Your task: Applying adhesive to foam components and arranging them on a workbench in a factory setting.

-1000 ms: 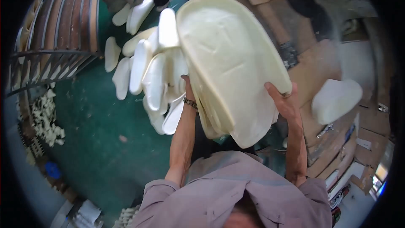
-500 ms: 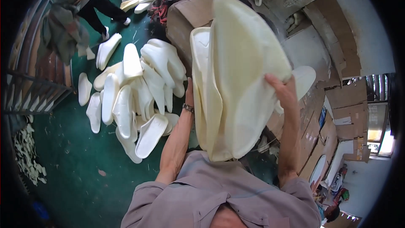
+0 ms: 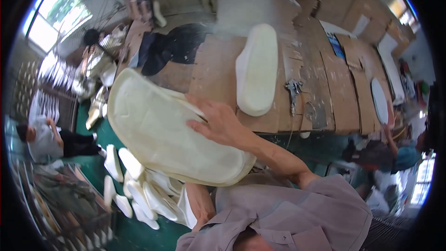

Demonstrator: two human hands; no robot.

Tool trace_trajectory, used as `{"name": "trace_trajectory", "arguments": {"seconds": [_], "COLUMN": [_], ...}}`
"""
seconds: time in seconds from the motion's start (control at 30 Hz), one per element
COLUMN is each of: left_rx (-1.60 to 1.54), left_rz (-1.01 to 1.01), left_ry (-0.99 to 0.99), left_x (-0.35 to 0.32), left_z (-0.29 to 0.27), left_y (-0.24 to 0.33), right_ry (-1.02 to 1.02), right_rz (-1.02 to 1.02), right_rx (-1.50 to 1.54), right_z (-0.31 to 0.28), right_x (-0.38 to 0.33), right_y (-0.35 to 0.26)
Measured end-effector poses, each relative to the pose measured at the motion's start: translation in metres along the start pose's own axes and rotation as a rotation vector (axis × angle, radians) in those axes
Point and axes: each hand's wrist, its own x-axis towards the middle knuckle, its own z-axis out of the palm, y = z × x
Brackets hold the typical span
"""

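Note:
A large cream molded foam pad (image 3: pixel 172 135), with a raised rim and at least one more layer along its upper edge, is held in front of my body. My right hand (image 3: pixel 213 118) grips that upper edge, thumb on the near face and fingers bent over the rim. Of my left arm, the forearm (image 3: pixel 200 204) comes up below the pad; the hand itself is hidden behind it. On the cardboard-covered bench (image 3: pixel 218 65) beyond lies a single long foam pad (image 3: pixel 258 69), and to its right a metal spray gun (image 3: pixel 293 94).
Many similar foam pads (image 3: pixel 148 197) lie heaped on the green floor at lower left. A person (image 3: pixel 46 139) is at far left near a rack, another person (image 3: pixel 409 151) at far right. Dark cloth (image 3: pixel 174 46) lies on the bench's left; a large fan (image 3: pixel 91 37) stands behind.
My view has swung right toward the bench, so the heap now sits lower left. The held pad has tipped from upright to slanting, and my right hand has shifted along its edge.

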Motion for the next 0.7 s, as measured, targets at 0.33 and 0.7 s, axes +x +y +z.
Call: {"name": "trace_trajectory", "arguments": {"seconds": [0.33,0.7], "left_rx": [0.045,0.344], "left_rz": [0.238,0.379], "left_ry": [0.146,-0.11], "left_x": [0.017,0.018], "left_z": [0.0,0.036], "left_y": [0.029,0.096], "right_ry": [0.034,0.307], "right_rz": [-0.224,-0.013], "right_rx": [-0.132,0.071], "right_z": [-0.063,-0.1], "right_x": [-0.056,-0.033], "right_y": [0.003,0.029]}}
